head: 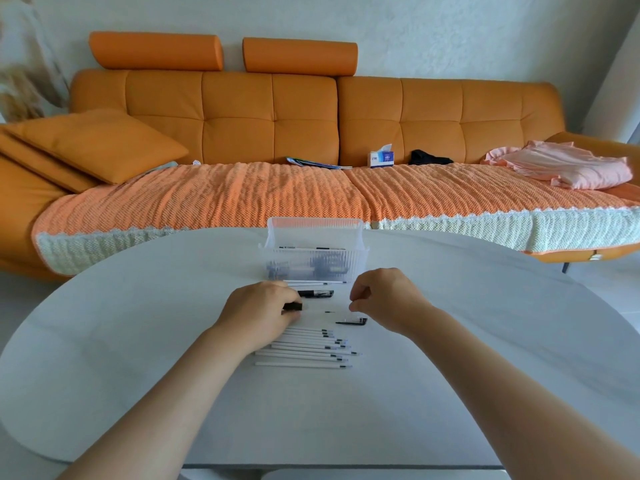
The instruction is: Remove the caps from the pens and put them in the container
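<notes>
Gripping a short black cap [293,306] in its curled fingers, a person's left hand [261,308] sits low over the white table [138,341], at the far left end of a row of white pens [308,351] lying side by side. The right hand [384,299] is held near it to the right, fingers curled inward; whether they pinch anything cannot be told. A loose black cap [353,322] lies between the hands, and a black pen [317,293] lies just beyond. The clear container [313,233], farther off, holds pens. An orange sofa [311,116] stands behind.
</notes>
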Demonstrator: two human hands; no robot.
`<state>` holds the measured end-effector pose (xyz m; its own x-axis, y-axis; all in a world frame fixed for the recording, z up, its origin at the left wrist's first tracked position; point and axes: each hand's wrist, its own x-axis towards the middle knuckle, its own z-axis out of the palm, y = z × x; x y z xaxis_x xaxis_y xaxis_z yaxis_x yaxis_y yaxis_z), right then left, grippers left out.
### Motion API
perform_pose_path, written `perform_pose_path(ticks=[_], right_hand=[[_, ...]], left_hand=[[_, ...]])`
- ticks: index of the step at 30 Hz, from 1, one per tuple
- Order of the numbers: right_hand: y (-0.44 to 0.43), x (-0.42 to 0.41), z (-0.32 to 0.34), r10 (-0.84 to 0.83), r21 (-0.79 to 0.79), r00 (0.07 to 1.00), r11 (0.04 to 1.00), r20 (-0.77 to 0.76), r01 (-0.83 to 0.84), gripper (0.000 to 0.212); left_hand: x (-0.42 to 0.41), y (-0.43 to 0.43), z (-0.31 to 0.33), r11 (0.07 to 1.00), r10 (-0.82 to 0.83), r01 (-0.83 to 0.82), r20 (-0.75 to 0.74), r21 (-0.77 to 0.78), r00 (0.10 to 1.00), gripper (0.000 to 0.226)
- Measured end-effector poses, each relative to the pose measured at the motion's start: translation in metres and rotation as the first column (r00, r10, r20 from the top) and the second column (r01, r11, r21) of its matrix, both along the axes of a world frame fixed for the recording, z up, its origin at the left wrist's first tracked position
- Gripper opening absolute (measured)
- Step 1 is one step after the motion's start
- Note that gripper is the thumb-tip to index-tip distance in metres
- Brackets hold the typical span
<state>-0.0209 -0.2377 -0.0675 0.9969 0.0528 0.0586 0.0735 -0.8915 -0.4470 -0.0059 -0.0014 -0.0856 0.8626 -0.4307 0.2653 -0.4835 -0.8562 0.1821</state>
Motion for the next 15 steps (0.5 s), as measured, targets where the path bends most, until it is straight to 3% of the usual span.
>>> perform_pose_path(ticks=[7, 15], right_hand=[[0.002, 0.006, -0.01, 0.04, 0.032, 0.998, 0.999, -0.052, -0.038, 0.023], [0.008, 0.013, -0.009, 0.06, -0.015, 0.993, 0.998, -0.1, -0.062, 0.026]], left_hand=[[0.002, -0.002, -0.001, 1.0, 0.001, 0.0, -0.095, 0.003, 0.995, 0.015], [0.001, 0.002, 0.001, 1.0, -0.021, 0.018, -0.125, -0.025, 0.992, 0.011]])
